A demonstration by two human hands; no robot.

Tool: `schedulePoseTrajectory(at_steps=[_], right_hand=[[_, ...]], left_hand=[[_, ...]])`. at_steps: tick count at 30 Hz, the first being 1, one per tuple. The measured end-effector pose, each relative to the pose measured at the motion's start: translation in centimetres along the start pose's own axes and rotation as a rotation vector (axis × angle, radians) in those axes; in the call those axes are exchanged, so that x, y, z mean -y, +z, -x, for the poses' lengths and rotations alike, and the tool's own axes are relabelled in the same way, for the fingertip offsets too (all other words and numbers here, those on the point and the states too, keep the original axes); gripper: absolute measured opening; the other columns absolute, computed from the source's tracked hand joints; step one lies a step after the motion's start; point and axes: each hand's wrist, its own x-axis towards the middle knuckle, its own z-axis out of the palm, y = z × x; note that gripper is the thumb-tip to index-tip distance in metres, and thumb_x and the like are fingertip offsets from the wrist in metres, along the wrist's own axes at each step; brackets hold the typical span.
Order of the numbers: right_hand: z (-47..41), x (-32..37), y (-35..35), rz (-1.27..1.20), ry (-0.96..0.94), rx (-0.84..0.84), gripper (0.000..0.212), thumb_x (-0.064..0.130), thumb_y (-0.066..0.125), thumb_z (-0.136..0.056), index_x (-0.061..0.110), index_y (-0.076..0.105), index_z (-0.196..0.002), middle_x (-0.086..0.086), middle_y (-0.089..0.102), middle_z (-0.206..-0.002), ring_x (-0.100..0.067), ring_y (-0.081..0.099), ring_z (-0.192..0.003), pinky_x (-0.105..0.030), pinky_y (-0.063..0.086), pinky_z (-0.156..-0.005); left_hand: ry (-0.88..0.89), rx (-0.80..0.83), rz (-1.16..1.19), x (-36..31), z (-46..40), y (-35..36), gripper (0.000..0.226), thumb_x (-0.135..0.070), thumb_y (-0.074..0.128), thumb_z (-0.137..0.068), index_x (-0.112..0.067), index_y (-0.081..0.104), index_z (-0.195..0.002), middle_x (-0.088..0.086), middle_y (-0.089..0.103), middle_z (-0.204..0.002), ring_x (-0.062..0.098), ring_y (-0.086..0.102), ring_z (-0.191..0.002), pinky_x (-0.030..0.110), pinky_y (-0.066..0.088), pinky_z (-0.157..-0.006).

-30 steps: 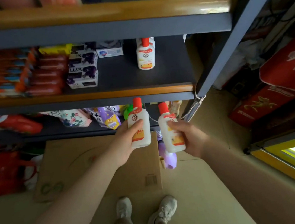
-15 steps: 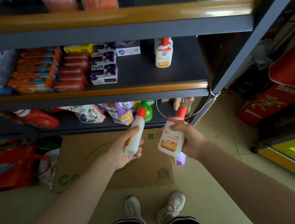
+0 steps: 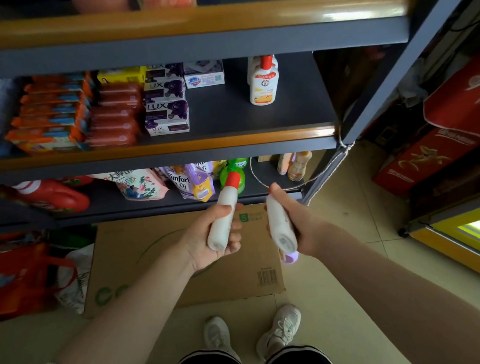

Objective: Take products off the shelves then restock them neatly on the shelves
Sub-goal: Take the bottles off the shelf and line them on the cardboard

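Head view. "LUX" is read on the purple soap boxes (image 3: 167,116) stacked on the middle shelf (image 3: 228,141); "SOD" is printed on a red-capped white lotion bottle (image 3: 262,81) standing upright to their right. "Comfort" is partly legible on a purple pouch (image 3: 186,182) on the shelf below. A red-capped white bottle (image 3: 225,213) is grasped by the left hand (image 3: 209,239), cap pointing toward the shelves. A second white bottle (image 3: 281,225) is clasped by the right hand (image 3: 300,223), its cap hidden behind the fingers. Both bottles are held just beside each other above a flattened cardboard box (image 3: 182,260).
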Motion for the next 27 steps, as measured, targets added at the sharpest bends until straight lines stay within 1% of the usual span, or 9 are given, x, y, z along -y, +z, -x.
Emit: schedulePoseTrajectory(at_steps=[2, 5, 9, 12, 16, 19, 21, 23, 27], right_hand=[[0.1, 0.0, -0.4, 0.01, -0.037, 0.0, 0.049, 0.051, 0.068, -0.069, 0.007, 0.056, -0.088, -0.005, 0.06, -0.059, -0.016, 0.06, -0.054, -0.025, 0.049, -0.051], [0.3, 0.1, -1.2, -0.002, -0.071, 0.004, 0.034, 0.029, 0.065, -0.084, 0.006, 0.053, -0.106, -0.008, 0.064, -0.071, -0.019, 0.065, -0.057, -0.028, 0.053, -0.05], [0.7, 0.3, -1.9, -0.071, -0.07, 0.059, 0.019, 0.005, 0.054, -0.089, 0.003, 0.054, -0.108, -0.013, 0.068, -0.08, -0.025, 0.068, -0.071, -0.037, 0.057, -0.051], [0.7, 0.3, -2.1, -0.058, -0.025, 0.061, 0.018, 0.001, 0.051, -0.089, 0.001, 0.055, -0.107, -0.016, 0.065, -0.09, -0.029, 0.065, -0.081, -0.037, 0.058, -0.054], [0.1, -0.1, -1.9, -0.089, 0.035, -0.023, 0.014, 0.016, 0.054, -0.092, 0.003, 0.057, -0.09, -0.014, 0.066, -0.074, -0.021, 0.066, -0.053, -0.028, 0.055, -0.046], [-0.6, -0.4, -1.9, -0.226, 0.067, -0.047, 0.017, 0.017, 0.053, -0.093, 0.001, 0.058, -0.089, -0.014, 0.068, -0.06, -0.022, 0.066, -0.047, -0.03, 0.054, -0.046], [-1.3, -0.7, -2.1, -0.204, 0.081, -0.046, 0.018, 0.019, 0.058, -0.091, 0.003, 0.059, -0.098, -0.014, 0.069, -0.071, -0.023, 0.067, -0.055, -0.031, 0.056, -0.048], [-1.7, -1.2, -2.3, -0.099, 0.032, -0.017, 0.02, 0.018, 0.061, -0.088, 0.007, 0.059, -0.104, -0.011, 0.068, -0.084, -0.022, 0.067, -0.067, -0.033, 0.057, -0.051], [-3.4, -2.5, -2.5, 0.227, -0.247, -0.019, 0.018, 0.008, 0.065, -0.084, 0.012, 0.06, -0.101, -0.007, 0.067, -0.092, -0.025, 0.065, -0.086, -0.034, 0.055, -0.067]], left_hand=[[0.021, -0.011, 0.033, -0.1, -0.2, 0.1, 0.034, -0.021, 0.052, -0.066, -0.008, 0.055, -0.097, 0.007, 0.054, -0.068, 0.019, 0.052, -0.056, 0.028, 0.047, -0.06], [0.101, -0.065, 0.034, -0.1, -0.2, 0.2, 0.026, -0.016, 0.04, -0.087, -0.005, 0.057, -0.102, 0.016, 0.063, -0.086, 0.027, 0.062, -0.076, 0.039, 0.05, -0.077], [0.093, -0.148, -0.093, 0.1, -0.4, -0.4, 0.029, -0.026, 0.051, -0.092, -0.009, 0.055, -0.115, 0.017, 0.064, -0.11, 0.029, 0.062, -0.098, 0.04, 0.053, -0.078], [0.043, -0.189, -0.074, 0.7, -0.9, -0.7, 0.04, -0.028, 0.056, -0.086, -0.007, 0.053, -0.119, 0.019, 0.062, -0.114, 0.028, 0.065, -0.093, 0.039, 0.055, -0.07], [-0.034, -0.171, 0.106, 1.0, -1.4, 0.1, 0.031, -0.024, 0.049, -0.093, -0.005, 0.053, -0.118, 0.017, 0.062, -0.096, 0.024, 0.069, -0.066, 0.029, 0.057, -0.053], [-0.116, -0.172, 0.086, 1.0, -1.8, 0.2, 0.026, -0.022, 0.047, -0.094, -0.004, 0.055, -0.112, 0.016, 0.063, -0.09, 0.023, 0.069, -0.065, 0.03, 0.057, -0.056], [-0.11, -0.194, 0.01, 1.2, -2.1, -0.1, 0.029, -0.019, 0.054, -0.091, -0.008, 0.055, -0.118, 0.013, 0.064, -0.096, 0.025, 0.066, -0.08, 0.039, 0.056, -0.072], [0.002, -0.28, -0.194, 1.8, -2.6, -0.8, 0.034, -0.014, 0.061, -0.087, -0.011, 0.053, -0.121, 0.01, 0.065, -0.104, 0.025, 0.063, -0.094, 0.046, 0.05, -0.088], [0.291, -0.428, -0.641, 3.2, -3.5, -2.9, 0.035, -0.011, 0.069, -0.081, -0.018, 0.052, -0.111, 0.002, 0.064, -0.107, 0.02, 0.062, -0.099, 0.04, 0.049, -0.088]])
